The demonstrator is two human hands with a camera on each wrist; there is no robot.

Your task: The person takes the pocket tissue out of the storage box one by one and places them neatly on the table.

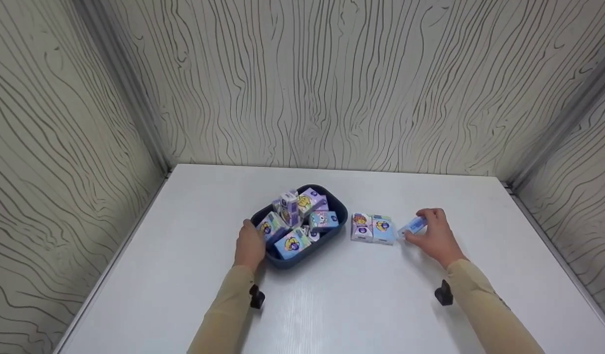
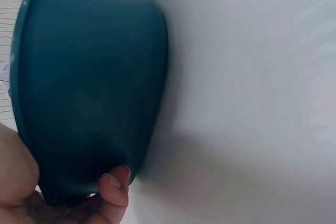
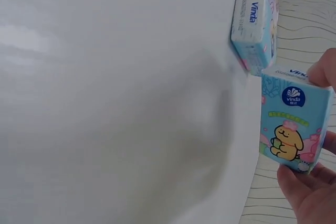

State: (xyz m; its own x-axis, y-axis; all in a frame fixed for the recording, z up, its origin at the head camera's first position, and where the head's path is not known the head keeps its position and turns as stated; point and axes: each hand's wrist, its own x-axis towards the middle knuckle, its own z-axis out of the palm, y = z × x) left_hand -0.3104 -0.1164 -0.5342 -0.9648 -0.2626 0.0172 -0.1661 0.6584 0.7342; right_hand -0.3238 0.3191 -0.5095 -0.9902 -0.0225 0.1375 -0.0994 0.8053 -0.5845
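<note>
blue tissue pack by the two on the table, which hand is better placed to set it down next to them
Right. The right hand already pinches the blue tissue pack just beside the two standing packs, while the left hand grips the rim of the dark blue tub.

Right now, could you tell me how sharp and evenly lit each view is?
Head view: even, soft light, mildly soft focus, walls bowed by the lens. Left wrist view: blue tub fills it, blurred, casting a soft shadow. Right wrist view: tissue pack sharp, table washed out.
</note>
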